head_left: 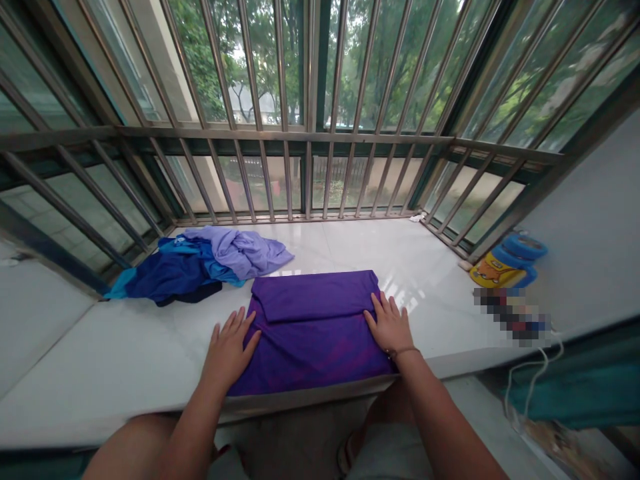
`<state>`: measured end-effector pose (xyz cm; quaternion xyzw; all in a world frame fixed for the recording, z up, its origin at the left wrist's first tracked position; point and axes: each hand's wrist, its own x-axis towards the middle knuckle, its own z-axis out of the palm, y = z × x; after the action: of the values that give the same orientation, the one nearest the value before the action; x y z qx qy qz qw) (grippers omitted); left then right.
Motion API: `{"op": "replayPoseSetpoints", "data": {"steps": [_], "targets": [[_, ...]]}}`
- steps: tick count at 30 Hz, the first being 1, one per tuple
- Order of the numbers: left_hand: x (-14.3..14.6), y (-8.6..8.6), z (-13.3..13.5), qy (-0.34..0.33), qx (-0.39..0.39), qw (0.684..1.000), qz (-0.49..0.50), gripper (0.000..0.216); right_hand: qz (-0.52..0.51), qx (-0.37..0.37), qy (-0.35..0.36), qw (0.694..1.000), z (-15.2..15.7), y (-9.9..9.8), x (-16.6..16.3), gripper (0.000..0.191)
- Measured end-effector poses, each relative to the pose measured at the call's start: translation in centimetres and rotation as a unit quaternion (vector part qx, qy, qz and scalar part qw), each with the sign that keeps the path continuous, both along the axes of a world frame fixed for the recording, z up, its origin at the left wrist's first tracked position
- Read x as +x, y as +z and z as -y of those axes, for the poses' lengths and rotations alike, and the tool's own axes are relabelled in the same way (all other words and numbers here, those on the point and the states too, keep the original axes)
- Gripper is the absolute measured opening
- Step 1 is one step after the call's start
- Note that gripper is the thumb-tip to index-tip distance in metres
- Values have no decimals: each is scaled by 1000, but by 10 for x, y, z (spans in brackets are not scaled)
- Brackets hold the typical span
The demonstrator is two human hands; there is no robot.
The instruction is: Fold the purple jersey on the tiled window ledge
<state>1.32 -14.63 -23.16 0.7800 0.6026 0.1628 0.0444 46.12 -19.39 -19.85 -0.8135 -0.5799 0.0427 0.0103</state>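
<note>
A purple garment [310,353] lies spread on the white window sill, its far part folded over toward me in a flat band. At its left edge rests my left hand [230,347], fingers spread, fingertips on the cloth and the sill beside it. My right hand [391,327] lies flat against the right edge, fingers apart, near the end of the folded band. Neither hand grips the fabric. A thin bracelet circles my right wrist. The garment's near edge reaches the front edge of the sill.
A crumpled heap of blue clothes [175,270] and a lavender garment [250,250] lies at the back left. To the right stand a blue and yellow bottle [505,260] and a blurred-out item [515,317]. Metal window bars [280,173] border the sill [135,353]. A white cord [533,380] hangs at right.
</note>
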Motion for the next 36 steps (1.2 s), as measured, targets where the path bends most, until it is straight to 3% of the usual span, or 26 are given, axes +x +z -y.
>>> {"op": "replayPoseSetpoints", "data": {"steps": [8,17,36], "targets": [[0,4,0,-1,-2,1000,1,59,3,1,0,1000,0,0,2,71],[7,15,4,19,-31,996,-76,58,12,-7,-4,1000,1,1,1,70],[7,17,5,17,-28,997,-75,59,10,-11,-8,1000,1,4,-1,71]]}}
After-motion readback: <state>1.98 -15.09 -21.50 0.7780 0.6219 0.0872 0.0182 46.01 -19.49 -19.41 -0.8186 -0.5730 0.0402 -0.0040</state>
